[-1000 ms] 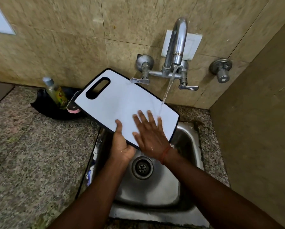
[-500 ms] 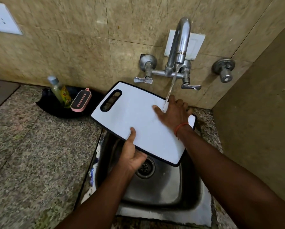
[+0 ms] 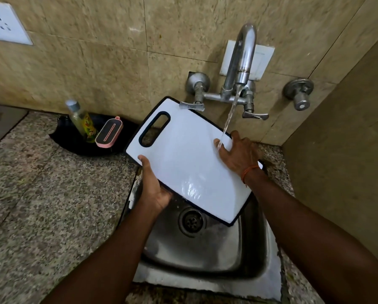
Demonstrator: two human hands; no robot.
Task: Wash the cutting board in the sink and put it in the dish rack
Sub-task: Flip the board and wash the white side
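So the board (image 3: 190, 159) is white with a dark rim, and it's held tilted over the sink (image 3: 207, 249), handle slot up at about 11 o'clock and the low corner down at 5 o'clock, right above the drain (image 3: 192, 220). The left hand (image 3: 155, 189) is holding its 8 o'clock edge, thumb on top of the white face, fingers curled underneath where I can't see them. The right hand (image 3: 238, 154) is lying flat-ish on the board's 2 o'clock corner with the fingers spread, so it's pressing on the board; whether it's wrapped round the edge I can't tell. There's an orange thread (image 3: 248, 172) on that wrist.

The tap (image 3: 240, 60) is running, and the stream (image 3: 228, 119) lands right at the right hand's fingertips on the board. You can see a wet sheen pooling lower down on the white face, around 6 o'clock.

Off at 9 o'clock from the board, on the speckled surface (image 3: 52, 205), there's a black tray (image 3: 73, 141) against the wall with a soap bottle (image 3: 81, 119) and a pink-edged scrubber (image 3: 109, 133) leaning in it. They're close to the board's handle end but not touching it. Another valve (image 3: 298, 94) sticks out of the wall at 3 o'clock of the tap, and a white socket (image 3: 4, 25) sits way up at 10 o'clock.
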